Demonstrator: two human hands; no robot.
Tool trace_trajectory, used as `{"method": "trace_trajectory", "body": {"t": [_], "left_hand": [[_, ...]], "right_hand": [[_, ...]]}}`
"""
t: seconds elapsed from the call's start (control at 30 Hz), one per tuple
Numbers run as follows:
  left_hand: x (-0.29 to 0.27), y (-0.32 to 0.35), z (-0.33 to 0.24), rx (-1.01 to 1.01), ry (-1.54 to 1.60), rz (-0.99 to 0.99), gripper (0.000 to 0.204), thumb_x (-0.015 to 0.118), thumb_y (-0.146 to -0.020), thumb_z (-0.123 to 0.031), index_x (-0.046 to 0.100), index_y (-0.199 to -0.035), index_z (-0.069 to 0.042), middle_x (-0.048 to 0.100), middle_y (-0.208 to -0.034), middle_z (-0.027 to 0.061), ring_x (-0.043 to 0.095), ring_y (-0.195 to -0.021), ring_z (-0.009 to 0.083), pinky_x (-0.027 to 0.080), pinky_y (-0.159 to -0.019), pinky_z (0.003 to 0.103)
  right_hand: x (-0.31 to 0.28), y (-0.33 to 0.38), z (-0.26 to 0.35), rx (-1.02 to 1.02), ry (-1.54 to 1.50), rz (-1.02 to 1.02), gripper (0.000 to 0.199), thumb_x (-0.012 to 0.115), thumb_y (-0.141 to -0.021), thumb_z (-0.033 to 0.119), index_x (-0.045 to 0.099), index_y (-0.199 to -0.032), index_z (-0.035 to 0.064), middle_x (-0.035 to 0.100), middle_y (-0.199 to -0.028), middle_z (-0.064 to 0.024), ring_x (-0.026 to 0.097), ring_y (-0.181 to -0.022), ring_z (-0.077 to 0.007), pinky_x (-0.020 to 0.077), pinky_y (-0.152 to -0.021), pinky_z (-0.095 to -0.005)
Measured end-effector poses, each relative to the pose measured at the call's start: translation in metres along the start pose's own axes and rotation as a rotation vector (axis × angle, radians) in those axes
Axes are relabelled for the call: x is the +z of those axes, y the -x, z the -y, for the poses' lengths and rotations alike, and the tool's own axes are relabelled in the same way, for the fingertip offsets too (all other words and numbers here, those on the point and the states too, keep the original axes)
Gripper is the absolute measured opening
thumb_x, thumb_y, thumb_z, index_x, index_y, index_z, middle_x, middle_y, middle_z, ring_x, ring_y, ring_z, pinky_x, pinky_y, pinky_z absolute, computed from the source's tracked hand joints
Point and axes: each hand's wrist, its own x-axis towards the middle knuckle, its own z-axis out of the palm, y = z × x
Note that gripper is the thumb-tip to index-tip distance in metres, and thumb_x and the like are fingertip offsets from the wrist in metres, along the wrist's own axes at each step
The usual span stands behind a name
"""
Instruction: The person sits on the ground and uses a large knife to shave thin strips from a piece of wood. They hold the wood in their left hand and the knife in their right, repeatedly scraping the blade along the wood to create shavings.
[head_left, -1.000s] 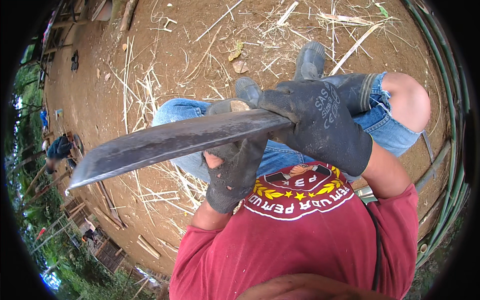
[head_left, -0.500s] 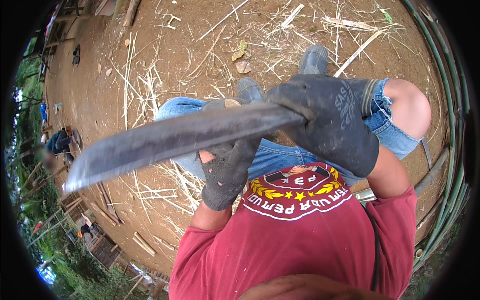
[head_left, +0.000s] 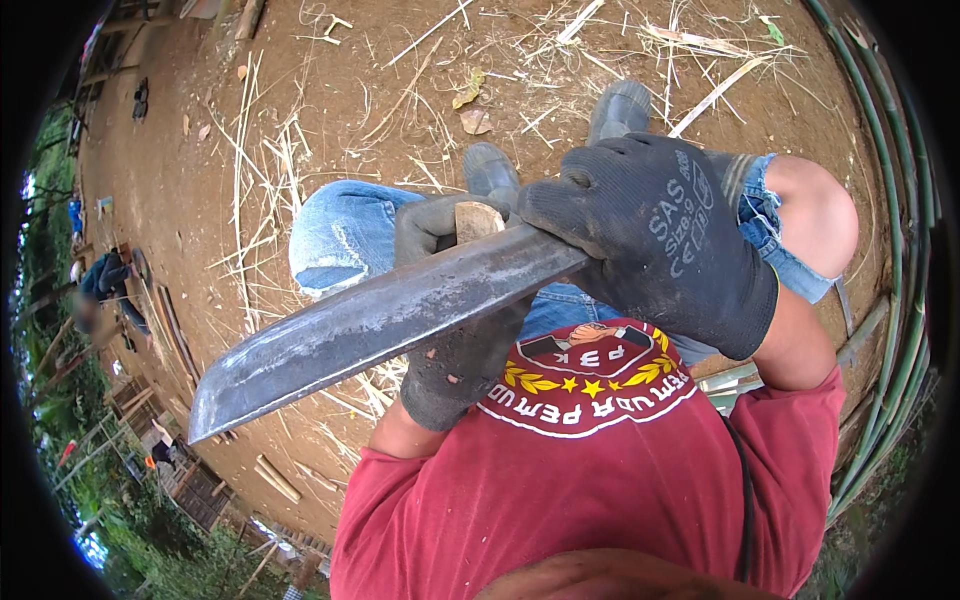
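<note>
My right hand (head_left: 650, 235), in a dark grey work glove, is closed round the hidden handle of a machete (head_left: 390, 315). Its broad, scuffed steel blade reaches left and toward me across my lap, tip at the lower left. Under the blade is my left hand (head_left: 455, 355), in a worn glove with small holes. Its fingers are curled about a short brown piece of wood (head_left: 480, 218), whose end shows just above the blade's upper edge. The blade hides the rest of that piece and part of the left hand.
My jeans-clad knees (head_left: 345, 235) and dark boots (head_left: 490, 170) are beneath my hands. Pale bamboo shavings (head_left: 285, 180) litter the brown dirt. Long green bamboo poles (head_left: 905, 200) line the right side. Far to the left, a person (head_left: 110, 275) is bent low near some timber.
The machete's tip has swung nearer to me and to the right, and its blur is gone. My right hand has turned slightly. The wood piece in my left hand shows more clearly.
</note>
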Motion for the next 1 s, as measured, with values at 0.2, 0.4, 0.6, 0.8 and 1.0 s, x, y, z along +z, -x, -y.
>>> {"method": "trace_trajectory", "body": {"t": [0.2,0.4,0.6,0.8,1.0], "left_hand": [[-0.011,0.0,-0.024,-0.1,0.264,0.103,0.037,0.073,-0.088,-0.003,0.048,-0.116,-0.002,0.064,-0.105,0.0114,0.064,-0.093,0.0144,0.054,-0.081,0.03],[-0.008,-0.001,-0.018,-0.25,0.333,0.033,0.037,0.074,-0.088,-0.003,0.049,-0.116,-0.001,0.065,-0.11,0.0116,0.066,-0.095,0.0155,0.055,-0.084,0.031],[0.0,0.001,0.005,-0.065,0.094,-0.032,0.044,0.084,-0.086,-0.019,0.052,-0.112,-0.004,0.061,-0.107,0.0072,0.061,-0.098,0.0131,0.05,-0.088,0.03],[-0.002,0.0,-0.002,0.02,-0.088,-0.003,0.044,0.084,-0.086,-0.021,0.05,-0.11,-0.005,0.061,-0.105,0.0066,0.059,-0.095,0.0128,0.049,-0.088,0.029],[-0.001,-0.001,-0.003,0.004,-0.159,0.002,0.045,0.085,-0.086,-0.024,0.051,-0.108,-0.004,0.061,-0.102,0.0064,0.059,-0.094,0.0122,0.049,-0.086,0.03]], "right_hand": [[0.036,0.017,-0.065,0.182,0.194,-0.019,0.013,0.065,-0.089,0.025,0.068,-0.096,0.0143,0.067,-0.084,-0.0099,0.07,-0.077,-0.03,0.0532,-0.063,-0.0447],[0.017,0.014,-0.035,0.168,-0.096,-0.119,0.036,0.08,-0.071,0.012,0.07,-0.106,0.0123,0.07,-0.087,-0.0102,0.068,-0.076,-0.0355,0.0529,-0.065,-0.0438],[0.003,0.001,-0.015,-0.058,-0.044,-0.115,0.045,0.085,-0.062,0.022,0.07,-0.103,0.0141,0.067,-0.086,-0.0066,0.067,-0.078,-0.0299,0.0511,-0.067,-0.0427],[-0.01,-0.008,-0.012,-0.132,0.085,-0.006,0.046,0.085,-0.057,0.025,0.07,-0.1,0.0163,0.063,-0.081,-0.0039,0.066,-0.076,-0.0285,0.0489,-0.065,-0.0426],[-0.011,-0.008,-0.014,-0.107,0.173,0.072,0.043,0.084,-0.057,0.025,0.068,-0.096,0.0173,0.059,-0.079,-0.0028,0.065,-0.078,-0.0273,0.048,-0.064,-0.0433]]}}
